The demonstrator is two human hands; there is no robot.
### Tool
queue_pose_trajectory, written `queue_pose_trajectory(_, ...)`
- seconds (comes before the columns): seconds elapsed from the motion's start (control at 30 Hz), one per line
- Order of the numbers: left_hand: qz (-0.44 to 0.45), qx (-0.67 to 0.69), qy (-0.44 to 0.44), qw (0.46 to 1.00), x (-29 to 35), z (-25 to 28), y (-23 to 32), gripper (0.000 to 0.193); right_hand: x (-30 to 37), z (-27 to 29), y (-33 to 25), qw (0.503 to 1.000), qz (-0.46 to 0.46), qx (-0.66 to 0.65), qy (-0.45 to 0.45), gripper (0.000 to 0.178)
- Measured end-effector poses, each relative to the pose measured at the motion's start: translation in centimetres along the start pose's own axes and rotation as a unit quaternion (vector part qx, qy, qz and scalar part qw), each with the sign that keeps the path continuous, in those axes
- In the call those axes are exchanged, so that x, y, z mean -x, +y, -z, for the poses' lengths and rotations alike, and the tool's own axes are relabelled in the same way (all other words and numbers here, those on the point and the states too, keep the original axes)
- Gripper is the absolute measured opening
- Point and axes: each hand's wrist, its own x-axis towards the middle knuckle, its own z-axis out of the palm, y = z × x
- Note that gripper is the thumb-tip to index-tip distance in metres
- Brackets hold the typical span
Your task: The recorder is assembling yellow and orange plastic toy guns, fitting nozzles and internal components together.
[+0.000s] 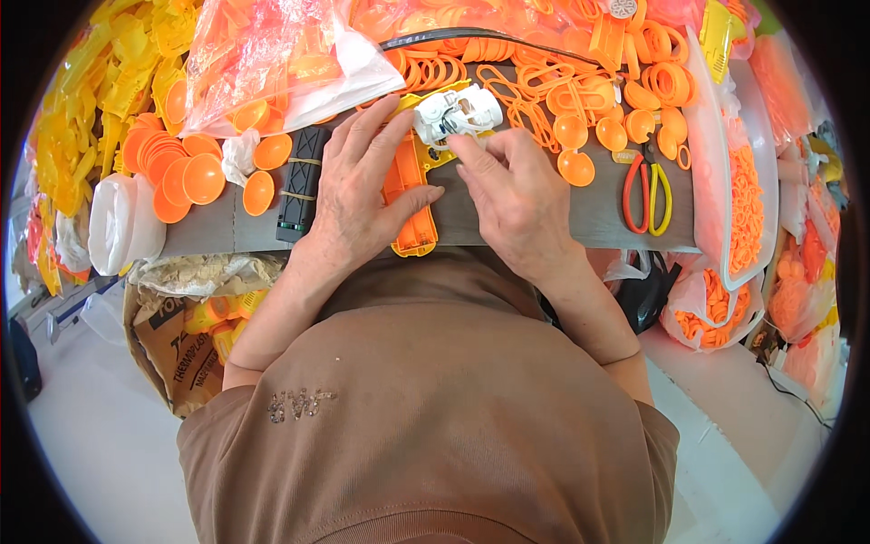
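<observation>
Part, white, at the fingertips of the right hand, over the worktop.
Whether that hand grips it, I cannot tell. The left hand, thumb and fingers apart, lies partly over an orange casing; a black case lies just beside.

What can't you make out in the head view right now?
All in the head view:
- Orange plastic housing: partly covered by the left hand.
- White plastic part: underside faces away; whether the right hand pinches it is too small to tell.
- Clear plastic bag: top cut off by the picture's upper edge.
- Brown paper sack: right side hidden behind the left forearm.
</observation>
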Motion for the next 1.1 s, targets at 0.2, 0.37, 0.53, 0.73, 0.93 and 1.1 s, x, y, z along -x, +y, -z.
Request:
queue_pose_trajectory(0.2, 0.001, 0.005, -0.002, 1.0, 0.0, -0.1, 0.0, 0.071, 0.9, -0.8, -0.6, 0.991, -0.025, 0.068, -0.116, 0.039)
queue_pose_trajectory(0.37, -0.007, 0.004, -0.008, 1.0, -0.2, 0.0, 0.2, 0.07, 0.0, -1.0, -1.0, 0.968, -0.083, 0.053, -0.229, 0.046)
queue_pose_trajectory(0.53, 0.001, 0.008, -0.007, 1.0, -0.3, 0.2, 0.2, 0.069, 0.6, -1.2, -0.2, 0.98, -0.063, -0.03, -0.188, 0.043)
queue_pose_trajectory(0.73, 0.001, 0.011, -0.012, 1.0, -0.3, 0.1, 0.3, 0.07, 1.4, -1.3, -0.1, 0.988, -0.06, -0.074, -0.124, 0.04)
queue_pose_trajectory(0.93, 0.004, 0.015, -0.013, 1.0, -0.2, 0.1, 0.3, 0.07, 0.5, -0.6, -0.4, 0.99, -0.069, -0.08, -0.098, 0.034)
queue_pose_trajectory(1.1, 0.005, 0.011, -0.014, 1.0, -0.2, 0.2, 0.3, 0.07, -2.5, -0.3, 0.3, 0.997, -0.056, -0.044, -0.001, 0.018)
